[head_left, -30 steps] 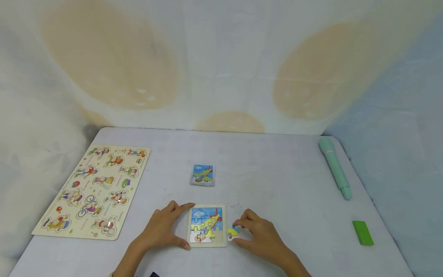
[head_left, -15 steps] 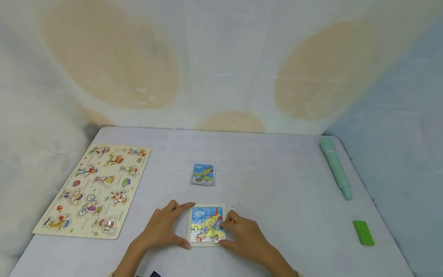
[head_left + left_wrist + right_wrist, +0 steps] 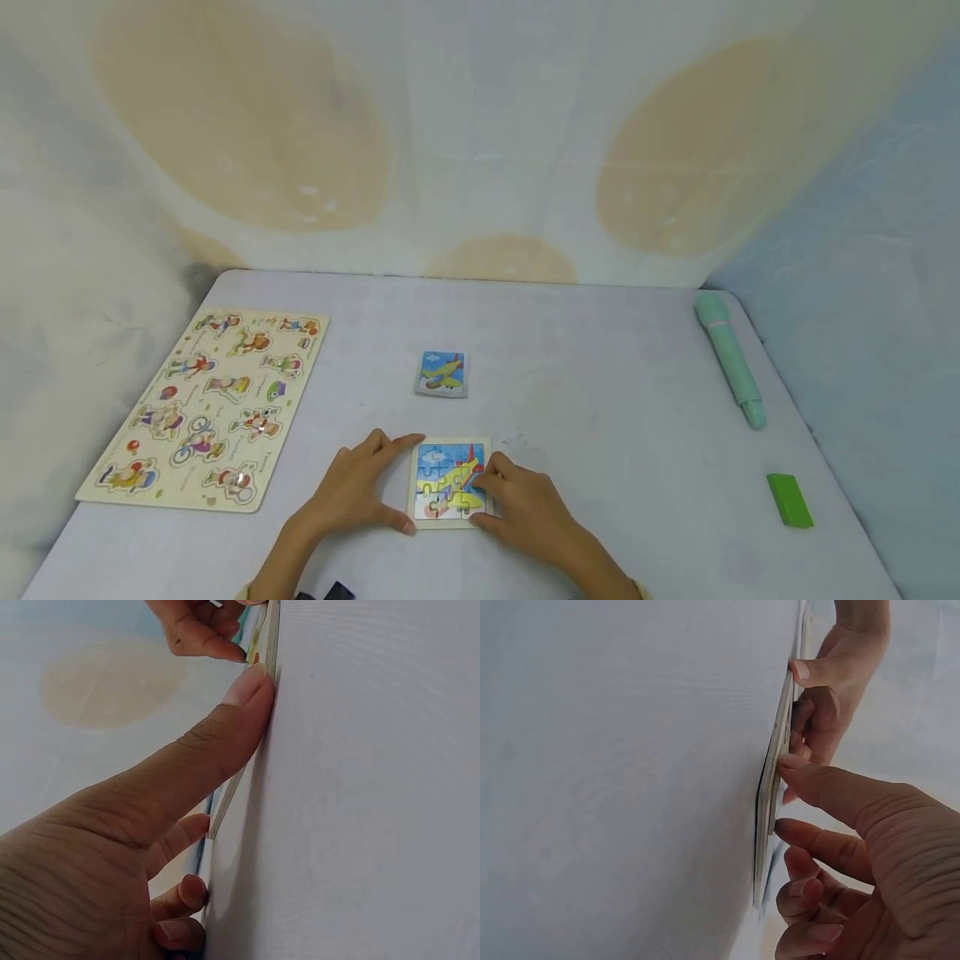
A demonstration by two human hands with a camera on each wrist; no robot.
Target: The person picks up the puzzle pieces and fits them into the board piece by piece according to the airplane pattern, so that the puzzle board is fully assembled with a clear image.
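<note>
A jigsaw puzzle of a yellow plane under a blue sky fills a light wooden frame (image 3: 452, 442) at the table's near middle. My right hand (image 3: 528, 508) pinches a yellow puzzle piece (image 3: 471, 502) at the lower right corner of the picture, thumb and index finger at its edges. In the right wrist view these fingertips sit right at the frame's surface. My left hand (image 3: 352, 487) lies along the frame's left side, its extended index finger touching the top left corner and its thumb (image 3: 247, 694) resting at the lower left corner.
Behind the frame lies a small picture card (image 3: 442, 373) with the same plane. A large wooden peg puzzle board (image 3: 258, 358) with figures is at the left. A mint green toy microphone (image 3: 731, 358) and a green block (image 3: 790, 501) lie at the right.
My right hand has moved left, bringing the yellow puzzle piece from beside the frame into its lower right corner. My left hand keeps its place on the frame.
</note>
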